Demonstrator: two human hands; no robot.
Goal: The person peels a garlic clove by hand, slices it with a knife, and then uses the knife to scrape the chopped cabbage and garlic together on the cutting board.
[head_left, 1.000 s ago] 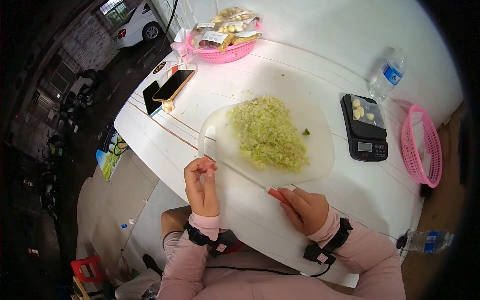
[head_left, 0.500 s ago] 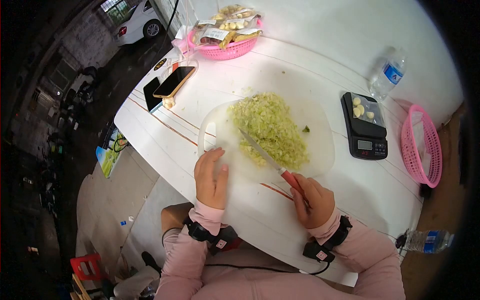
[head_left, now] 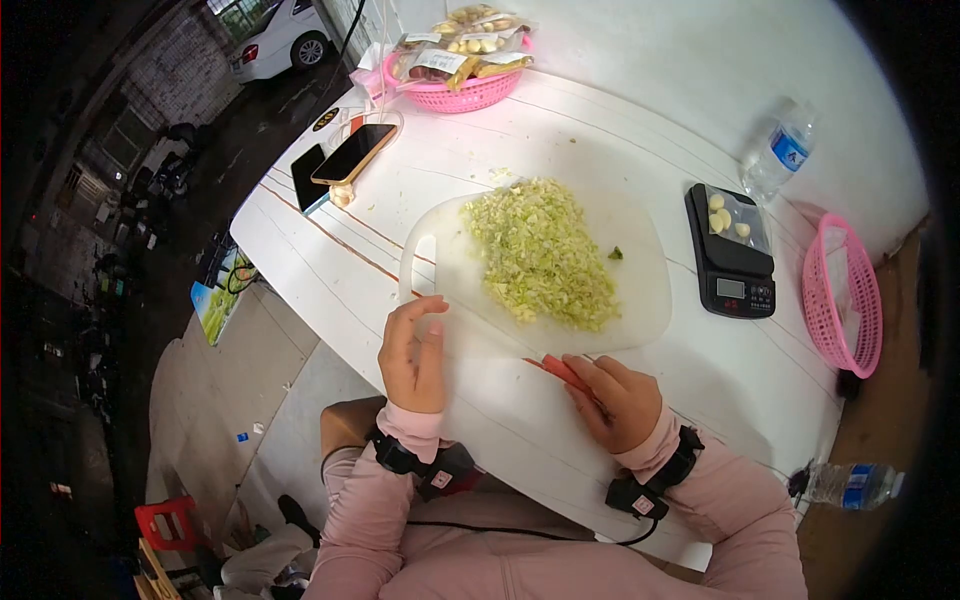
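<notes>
Knife (head_left: 563, 370) swung down off the chopped greens (head_left: 545, 255) since half a second ago, now angled toward the left hand (head_left: 412, 355).
Head view: the right hand (head_left: 618, 402) grips the red handle; the blade, faint against the pale cutting board (head_left: 645, 285), slants up-left between the hands along the board's near side. The left hand, fingers loosely bent and thumb apart, shows nothing in its grasp by the board's near-left corner; whether it touches the board or blade, I cannot tell. Beyond both hands, the greens lie heaped mid-board, long axis running upper left to lower right.
</notes>
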